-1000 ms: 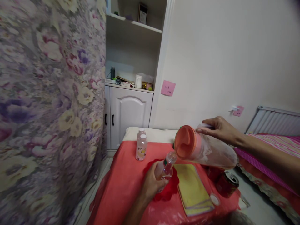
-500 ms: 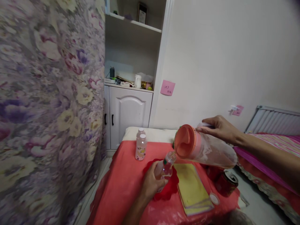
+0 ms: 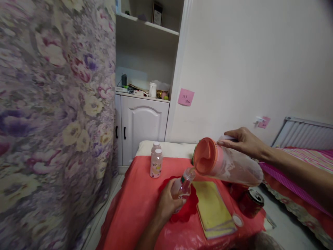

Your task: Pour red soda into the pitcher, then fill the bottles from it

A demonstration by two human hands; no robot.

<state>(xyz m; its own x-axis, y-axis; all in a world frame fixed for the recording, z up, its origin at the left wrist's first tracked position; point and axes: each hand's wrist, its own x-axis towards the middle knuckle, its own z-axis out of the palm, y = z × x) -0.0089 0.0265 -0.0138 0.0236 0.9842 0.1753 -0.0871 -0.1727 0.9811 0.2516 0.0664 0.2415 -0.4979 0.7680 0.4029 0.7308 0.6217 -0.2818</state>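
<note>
My right hand [image 3: 240,140] grips the handle of a clear pitcher [image 3: 238,168] with an orange lid [image 3: 206,156]. The pitcher lies tilted nearly on its side, its spout at the mouth of a small clear bottle [image 3: 185,187]. Round that bottle my left hand [image 3: 168,203] is closed, holding it upright with a slight lean to the right. Some amber liquid shows inside the bottle, and a little lies along the pitcher's lower side. Beneath the bottle is a red scalloped tray [image 3: 194,205].
Two capped bottles [image 3: 156,166] stand on the red tablecloth [image 3: 130,208] at the left. A folded yellow cloth [image 3: 214,208], a white cap [image 3: 237,220] and dark red cans [image 3: 252,205] are at the right. Behind stands a white cabinet [image 3: 145,121]; a floral curtain [image 3: 57,121] hangs left.
The liquid in the small bottle looks a little higher. Both hands and the tilted pitcher have hardly moved.
</note>
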